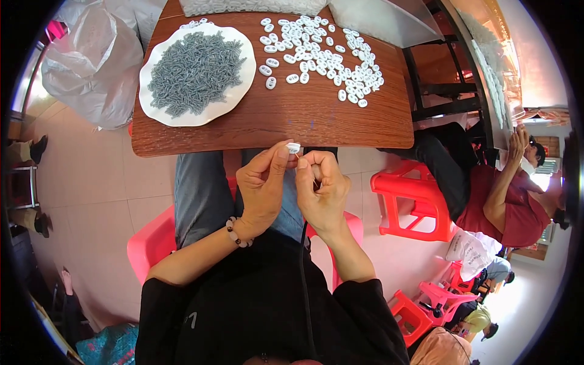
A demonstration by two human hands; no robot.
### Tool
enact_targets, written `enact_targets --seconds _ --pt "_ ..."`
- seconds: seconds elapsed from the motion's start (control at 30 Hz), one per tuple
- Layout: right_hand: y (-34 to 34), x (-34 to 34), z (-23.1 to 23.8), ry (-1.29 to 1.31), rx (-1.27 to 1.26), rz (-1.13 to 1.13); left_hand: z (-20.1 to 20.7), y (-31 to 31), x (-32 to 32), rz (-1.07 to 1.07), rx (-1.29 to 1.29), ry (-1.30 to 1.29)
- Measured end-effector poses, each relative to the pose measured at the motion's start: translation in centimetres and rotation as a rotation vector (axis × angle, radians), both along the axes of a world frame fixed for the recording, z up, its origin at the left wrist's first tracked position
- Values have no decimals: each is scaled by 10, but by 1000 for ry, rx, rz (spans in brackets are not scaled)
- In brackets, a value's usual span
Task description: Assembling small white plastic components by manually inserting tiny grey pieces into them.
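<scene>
Just off the near edge of the wooden table, both my hands meet over my lap. My left hand, with a beaded bracelet on its wrist, pinches a small white oval piece between thumb and fingertips. Close beside that piece, my right hand is closed in a pinch. A thin pale bit shows at its fingertips, too small to name. On the table, many similar white oval pieces with dark marks lie scattered.
A scalloped white plate heaped with small grey rod-shaped pieces stands at the table's left. Pale bins line its far edge. A white sack is on the floor at left. A red stool and a seated person are at right.
</scene>
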State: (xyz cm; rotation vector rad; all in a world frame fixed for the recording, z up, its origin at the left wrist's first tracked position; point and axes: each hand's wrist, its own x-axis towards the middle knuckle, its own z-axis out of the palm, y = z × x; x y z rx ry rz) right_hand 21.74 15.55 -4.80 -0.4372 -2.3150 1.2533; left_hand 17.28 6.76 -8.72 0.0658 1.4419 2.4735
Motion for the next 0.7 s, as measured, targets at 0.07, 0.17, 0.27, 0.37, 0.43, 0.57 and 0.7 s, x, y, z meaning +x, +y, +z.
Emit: enact_targets --seconds 0.07,0.17,0.27,0.37,0.43,0.57,0.7 --pt "0 0 1 -14 0 0 0 0 1 -4 -2 9" --pt "1 0 2 -29 38 3 0 0 2 -1 -8 9" --pt "1 0 1 -40 42 2 0 0 1 0 -2 -2" --pt "0 0 1 -33 43 7 0 -1 2 3 22 -5" --pt "0 1 4 -36 0 5 2 -1 0 -10 62 -56" --pt "5 4 3 8 -16 48 4 -2 -3 -11 51 -57" --pt "8 4 1 42 -65 63 9 -5 -5 -2 26 -51"
